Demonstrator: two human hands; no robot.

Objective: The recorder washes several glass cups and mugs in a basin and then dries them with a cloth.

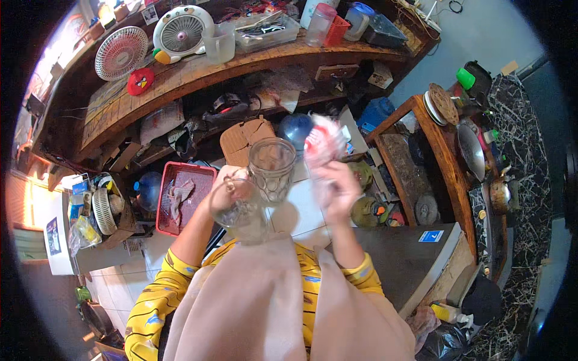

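My left hand is closed round the handles of two clear glass mugs. One glass mug is held farther out, its round mouth facing up. Nearer my body, the second glass mug looks tilted, with its lower part in front of my beige garment. My right hand grips a crumpled white-and-red plastic packet, raised to the right of the mugs. Motion blurs that packet and the fingers, so its contents cannot be made out. Packet and mugs are apart.
A red plastic basket with a cloth inside stands on the floor at left. Ahead runs a wooden counter with fans and containers. A wooden rack stands at right, above a dark flat panel. A cardboard box lies beyond the mugs.
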